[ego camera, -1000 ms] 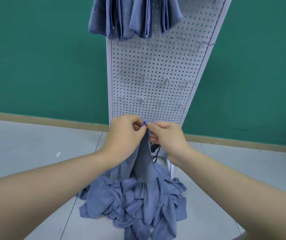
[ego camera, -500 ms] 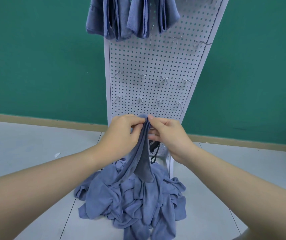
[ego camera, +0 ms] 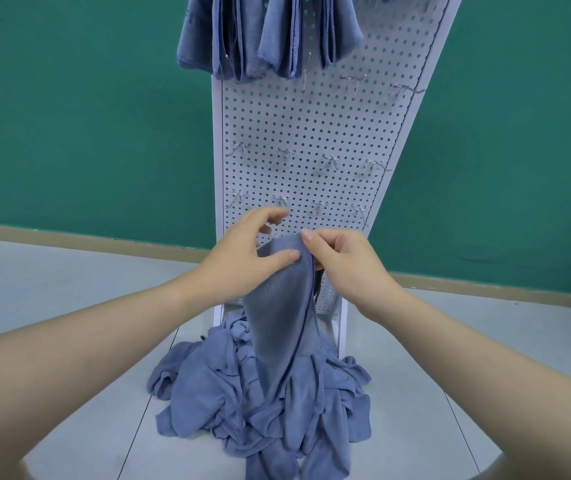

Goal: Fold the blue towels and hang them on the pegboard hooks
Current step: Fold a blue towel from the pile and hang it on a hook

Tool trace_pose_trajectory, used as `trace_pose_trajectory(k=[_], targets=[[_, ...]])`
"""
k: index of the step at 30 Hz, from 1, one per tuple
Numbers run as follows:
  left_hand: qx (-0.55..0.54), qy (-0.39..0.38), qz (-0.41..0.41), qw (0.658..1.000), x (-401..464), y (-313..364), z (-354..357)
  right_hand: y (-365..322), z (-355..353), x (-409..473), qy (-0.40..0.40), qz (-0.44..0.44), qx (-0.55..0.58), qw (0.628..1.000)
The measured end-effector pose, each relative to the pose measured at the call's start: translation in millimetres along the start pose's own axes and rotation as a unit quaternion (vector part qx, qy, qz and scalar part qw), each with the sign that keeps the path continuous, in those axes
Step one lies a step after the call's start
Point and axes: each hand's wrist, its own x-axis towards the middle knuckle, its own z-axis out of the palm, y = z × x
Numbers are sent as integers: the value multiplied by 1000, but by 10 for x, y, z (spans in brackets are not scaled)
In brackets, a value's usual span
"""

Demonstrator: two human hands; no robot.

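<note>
One blue towel (ego camera: pixel 282 306) hangs lifted above a heap of blue towels (ego camera: pixel 263 400) on the floor. My right hand (ego camera: pixel 342 261) pinches its top edge between thumb and fingers. My left hand (ego camera: pixel 246 254) has its thumb pressed on the towel's near face; its fingers are spread behind the cloth, the index finger raised free. A white pegboard (ego camera: pixel 311 133) stands right behind, with several bare metal hooks (ego camera: pixel 285 154) in two rows. Folded blue towels (ego camera: pixel 266 36) hang from its top row.
A green wall (ego camera: pixel 86 116) with a tan baseboard runs behind the pegboard. The grey tiled floor (ego camera: pixel 69 285) spreads on both sides of the heap. The pegboard's white foot (ego camera: pixel 341 327) stands just behind the towels.
The towel's top has been raised and spread wider between my hands. My left hand's fingers loosened from a tight pinch and opened behind the cloth. The view moved closer to the board.
</note>
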Motion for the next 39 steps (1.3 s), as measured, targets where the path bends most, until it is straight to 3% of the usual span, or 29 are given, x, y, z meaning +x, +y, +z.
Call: trace_pose_trajectory(k=[4,9,13,18,20,23,31,36,39], targets=[[-5,-85,-6,996,-15,-31,-72,-38,-52,-76,-41,-28,-20,999],[-36,-60,-27,997,-26,-83,-93,-23,-52,-106,-76,-34,2,997],[-20,-51,-19,998,-7,-63,-82,31,-53,-35,-58,-29,6,998],[52,-220,-58,972,6,-108,-251,130,-187,27,-27,-10,38,999],[103,-246,-77,961,-11,-174,-309,215,-259,47,-25,5,30,999],[131,-191,-81,969,4,-269,-358,362,-323,63,-28,36,0,999],[60,-78,-8,995,26,-216,-322,387,-370,78,7,65,62,996],[69,-65,63,993,4,-88,-299,347,-406,107,38,57,125,990],[60,-65,63,994,6,-36,-267,334,-421,121,48,51,134,988]])
